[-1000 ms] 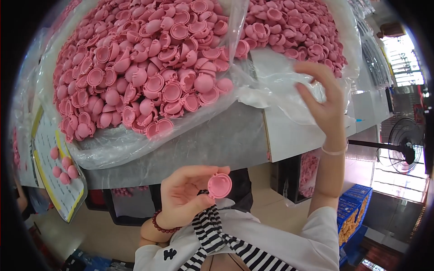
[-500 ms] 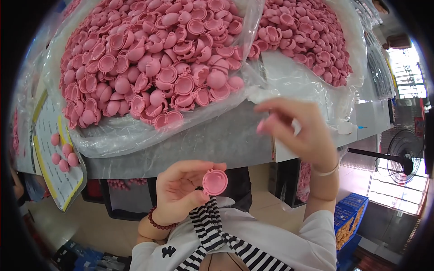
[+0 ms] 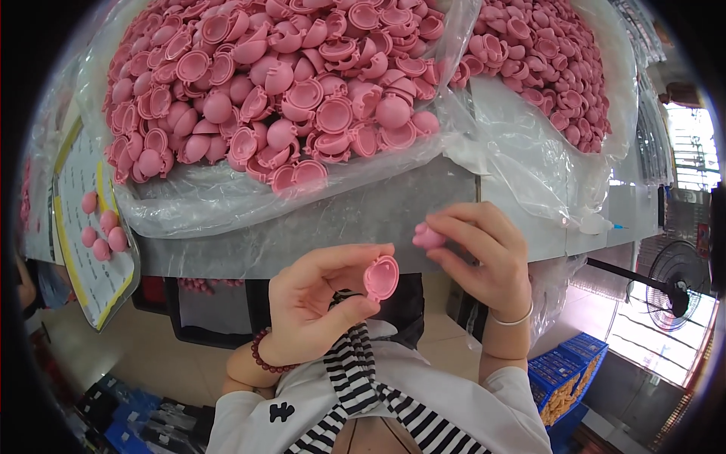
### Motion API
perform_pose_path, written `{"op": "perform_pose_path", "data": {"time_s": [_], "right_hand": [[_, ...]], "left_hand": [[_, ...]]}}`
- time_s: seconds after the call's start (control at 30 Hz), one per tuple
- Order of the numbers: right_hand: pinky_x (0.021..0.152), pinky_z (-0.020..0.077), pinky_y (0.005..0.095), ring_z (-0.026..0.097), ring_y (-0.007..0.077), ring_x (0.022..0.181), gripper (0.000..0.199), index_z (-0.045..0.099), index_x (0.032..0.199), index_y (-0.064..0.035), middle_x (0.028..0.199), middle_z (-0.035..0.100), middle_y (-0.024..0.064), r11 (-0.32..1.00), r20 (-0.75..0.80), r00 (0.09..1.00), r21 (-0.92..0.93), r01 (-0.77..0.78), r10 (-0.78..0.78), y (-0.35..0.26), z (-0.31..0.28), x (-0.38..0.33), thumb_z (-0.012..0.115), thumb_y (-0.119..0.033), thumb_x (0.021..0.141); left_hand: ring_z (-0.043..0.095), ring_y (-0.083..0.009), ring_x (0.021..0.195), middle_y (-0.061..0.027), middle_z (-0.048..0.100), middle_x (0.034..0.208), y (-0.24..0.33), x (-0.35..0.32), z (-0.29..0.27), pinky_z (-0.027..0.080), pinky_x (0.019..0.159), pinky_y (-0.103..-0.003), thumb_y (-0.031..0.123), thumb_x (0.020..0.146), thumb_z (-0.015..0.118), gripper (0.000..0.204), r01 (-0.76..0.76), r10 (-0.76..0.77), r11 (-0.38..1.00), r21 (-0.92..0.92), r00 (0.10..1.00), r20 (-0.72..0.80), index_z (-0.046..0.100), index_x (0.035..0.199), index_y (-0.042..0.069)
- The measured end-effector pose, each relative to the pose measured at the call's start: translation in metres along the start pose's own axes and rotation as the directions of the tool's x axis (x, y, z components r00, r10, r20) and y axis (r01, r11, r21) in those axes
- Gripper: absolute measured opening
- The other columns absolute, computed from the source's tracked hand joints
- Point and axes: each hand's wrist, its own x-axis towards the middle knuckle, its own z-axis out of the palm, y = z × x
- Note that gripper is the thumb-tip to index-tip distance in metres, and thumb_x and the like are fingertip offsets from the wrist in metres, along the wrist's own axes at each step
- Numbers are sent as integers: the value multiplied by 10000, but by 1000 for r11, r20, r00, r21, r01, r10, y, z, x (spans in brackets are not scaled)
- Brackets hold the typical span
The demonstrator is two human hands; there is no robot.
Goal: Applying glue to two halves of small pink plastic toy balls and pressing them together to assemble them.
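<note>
Between the thumb and fingers of my left hand (image 3: 314,303) is a pink plastic half-shell (image 3: 381,278), its hollow side showing. My right hand (image 3: 484,253) pinches a small, lumpy pink piece (image 3: 429,235) whose exact kind I cannot make out. The two hands are apart, in front of the table's near edge. Beyond them a large pile of pink hinged ball shells (image 3: 302,94), some agape and some closed, lies on clear plastic sheeting (image 3: 227,212).
A second heap of pink shells (image 3: 544,68) lies at the far right. Several pink balls (image 3: 106,219) rest on a yellow-edged sheet (image 3: 113,291) at left. Below the grey table (image 3: 363,219) stands a black bin (image 3: 215,318). A fan (image 3: 673,284) and blue crates (image 3: 571,371) are at right.
My right hand has come down and toward my left hand with the small pink piece. My left hand has shifted slightly right, and the half-shell has turned a little.
</note>
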Motion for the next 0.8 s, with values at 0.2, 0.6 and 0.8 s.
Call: {"op": "perform_pose_path", "data": {"time_s": [0.2, 0.6, 0.8], "right_hand": [[619, 474, 279, 577, 215, 733, 317, 618, 912, 0, 893, 591, 106, 924, -132, 989, 365, 118, -74, -24, 18, -2, 707, -85, 620], [502, 427, 250, 515, 165, 595, 366, 625, 906, -12, 712, 542, 26, 987, -242, 968, 133, 93, -58, -34, 30, -12, 733, -41, 557], [546, 476, 272, 565, 200, 627, 324, 602, 858, -23, 747, 583, 55, 979, -347, 935, 149, 138, -78, -38, 42, -18, 685, 56, 556]], "left_hand": [[608, -187, 852, -197, 553, 1078, -8, 2, 6, 486, 742, -256, -71, 677, 647, 361, -104, 116, 957, 271, 993, -29, 548, 1024, -60], [595, -208, 892, -181, 558, 1085, -5, 9, 6, 460, 781, -267, -4, 652, 693, 404, -151, 155, 943, 295, 988, 10, 573, 1037, -32], [584, -204, 856, -144, 603, 1012, -4, 5, 19, 441, 766, -278, -5, 614, 707, 446, 56, -55, 998, -1, 978, -203, 573, 1038, -47]]}}
